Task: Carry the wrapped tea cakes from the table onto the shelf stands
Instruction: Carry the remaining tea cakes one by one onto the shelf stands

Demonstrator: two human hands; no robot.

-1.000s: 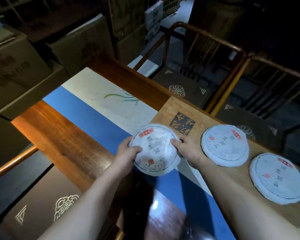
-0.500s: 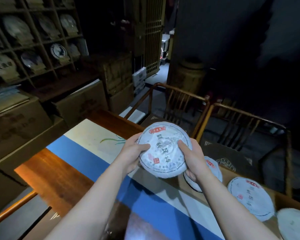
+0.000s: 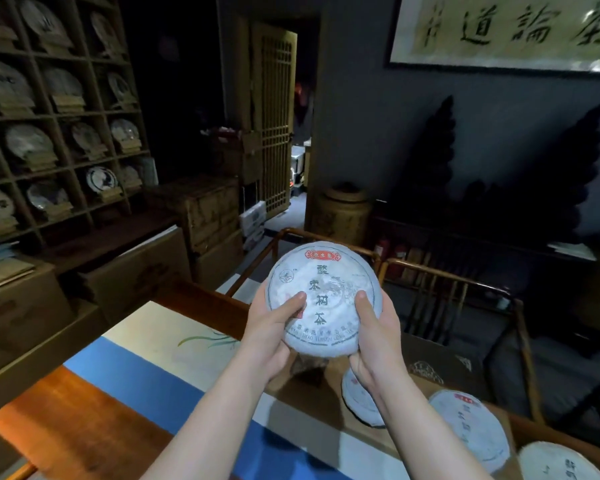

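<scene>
A round tea cake (image 3: 326,292) in white printed paper with a red label is held up in front of me, tilted toward the camera. My left hand (image 3: 271,327) grips its left edge and my right hand (image 3: 374,337) grips its right edge, thumbs on the face. Three more wrapped tea cakes lie on the table (image 3: 59,414) at the lower right: one (image 3: 359,398) partly behind my right wrist, one (image 3: 471,427) beside it, one (image 3: 561,462) at the corner. The shelf (image 3: 52,133) at the far left holds several cakes on small stands.
Cardboard boxes (image 3: 125,271) are stacked below and beside the shelf. Wooden chairs (image 3: 465,299) stand along the table's far side. A blue and white runner (image 3: 146,368) covers the table. A lattice door (image 3: 274,123) stands open at the back, a ceramic jar (image 3: 343,213) beside it.
Both hands have lifted the tea cake off the table and raised it higher. My view has tilted up from the table toward the shelf and the room.
</scene>
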